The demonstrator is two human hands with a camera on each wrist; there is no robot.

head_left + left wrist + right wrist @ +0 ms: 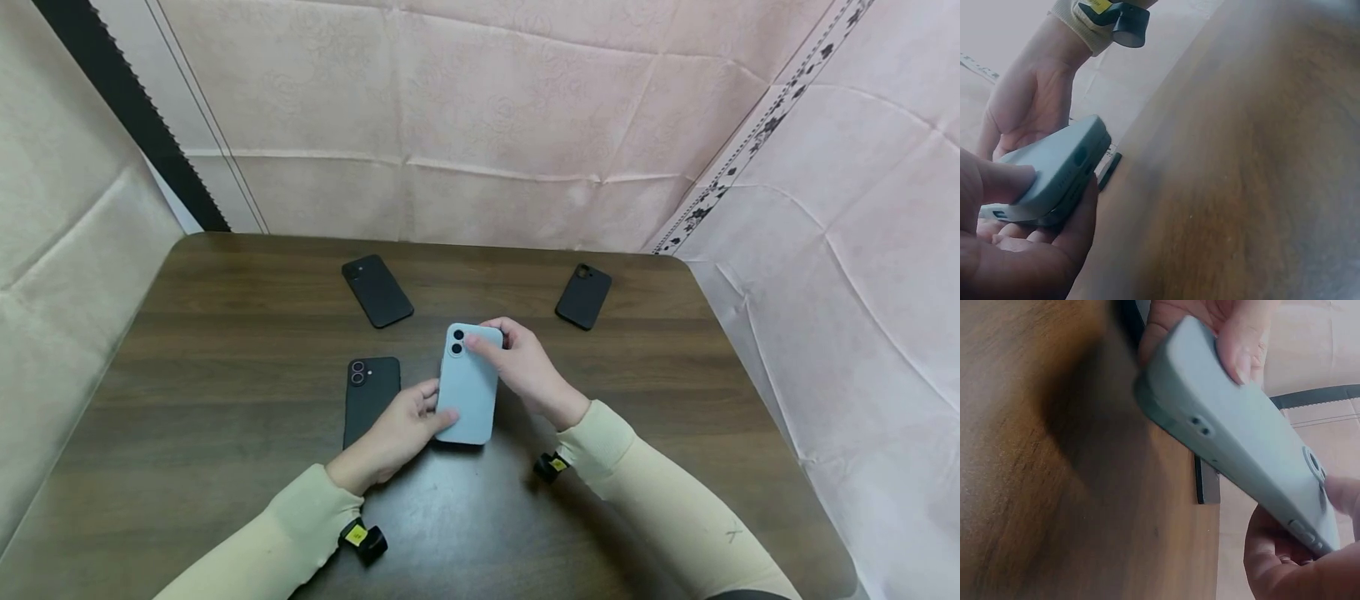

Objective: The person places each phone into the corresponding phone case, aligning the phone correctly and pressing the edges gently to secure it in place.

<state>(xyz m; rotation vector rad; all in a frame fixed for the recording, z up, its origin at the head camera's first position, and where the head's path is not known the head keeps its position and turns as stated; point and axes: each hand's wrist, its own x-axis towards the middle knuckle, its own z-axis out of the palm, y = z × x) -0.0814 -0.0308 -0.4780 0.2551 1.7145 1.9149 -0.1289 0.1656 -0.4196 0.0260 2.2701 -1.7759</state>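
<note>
A light blue phone case (474, 392), back up, is held between both hands just above the table. Two camera lenses show at its upper left corner. A darker phone edge (1159, 414) shows beneath the case's lower end in the right wrist view, so the two look not fully flush there. My left hand (399, 427) grips the lower left part, thumb on the back and fingers underneath. At the top right, my right hand (531, 368) pinches the case, its thumb beside the lenses. The phone's front is hidden.
Left of the hands lies a dark phone (373, 387) with two lenses, partly covered by my left hand. Toward the back are a black phone or case (378, 292) at left and a black phone case (585, 297) at right. Cloth walls surround the wooden table (225, 350).
</note>
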